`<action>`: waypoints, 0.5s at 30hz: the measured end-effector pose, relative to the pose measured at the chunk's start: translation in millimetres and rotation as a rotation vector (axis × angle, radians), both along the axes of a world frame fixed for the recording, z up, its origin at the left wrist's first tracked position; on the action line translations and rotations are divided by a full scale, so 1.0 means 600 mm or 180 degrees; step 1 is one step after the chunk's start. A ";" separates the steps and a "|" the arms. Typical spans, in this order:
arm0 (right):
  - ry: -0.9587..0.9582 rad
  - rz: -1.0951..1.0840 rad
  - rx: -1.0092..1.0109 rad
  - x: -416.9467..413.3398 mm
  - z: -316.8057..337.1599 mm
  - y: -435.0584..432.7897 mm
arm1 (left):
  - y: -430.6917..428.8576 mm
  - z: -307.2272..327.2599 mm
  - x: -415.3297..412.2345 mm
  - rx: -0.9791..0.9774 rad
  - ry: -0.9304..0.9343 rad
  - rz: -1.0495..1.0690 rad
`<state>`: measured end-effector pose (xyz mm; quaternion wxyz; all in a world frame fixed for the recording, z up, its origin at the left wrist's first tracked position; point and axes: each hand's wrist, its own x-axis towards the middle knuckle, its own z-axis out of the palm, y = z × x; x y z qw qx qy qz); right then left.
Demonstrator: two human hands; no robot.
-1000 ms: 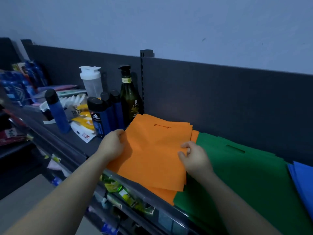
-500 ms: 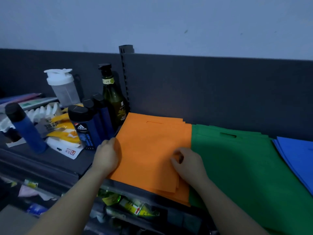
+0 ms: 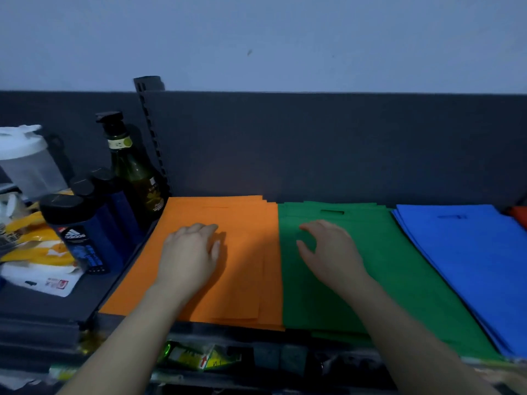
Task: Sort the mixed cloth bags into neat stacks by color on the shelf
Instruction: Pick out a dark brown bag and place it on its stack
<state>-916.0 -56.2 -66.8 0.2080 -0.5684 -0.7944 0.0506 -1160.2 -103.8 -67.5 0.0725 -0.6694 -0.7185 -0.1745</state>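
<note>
Three flat stacks of cloth bags lie side by side on the dark shelf [image 3: 42, 303]: an orange stack [image 3: 245, 269], a green stack [image 3: 370, 266] to its right, and a blue stack [image 3: 462, 258] further right. A sliver of a red bag [image 3: 520, 216] shows at the far right edge. My left hand [image 3: 189, 253] rests palm down on the orange stack, fingers relaxed. Over the green stack is my right hand [image 3: 330, 252], fingers loosely spread, holding nothing; whether it touches the cloth is unclear.
Left of the orange stack stand a dark green pump bottle [image 3: 134, 172], blue shower-gel bottles [image 3: 82, 232] and a clear shaker [image 3: 25, 161]. Yellow and white packets [image 3: 37, 260] lie beside them. A dark back panel [image 3: 313, 143] closes the shelf behind. Goods sit on the lower shelf [image 3: 196, 356].
The orange bags have been squared into line against the green stack. My left hand moved from the stack's left edge onto its top; my right hand let go and shifted over the green stack.
</note>
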 end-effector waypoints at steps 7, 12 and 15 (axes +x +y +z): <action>-0.0152 -0.0614 0.0042 0.154 0.003 -0.048 | 0.031 0.015 0.182 0.0021 -0.0150 -0.0760; -0.0117 -0.0979 0.0142 0.282 0.008 -0.075 | 0.040 0.025 0.320 0.0145 -0.0162 -0.1122; -0.0074 -0.1101 0.0200 0.372 0.014 -0.091 | 0.038 0.031 0.410 0.0157 -0.0171 -0.1272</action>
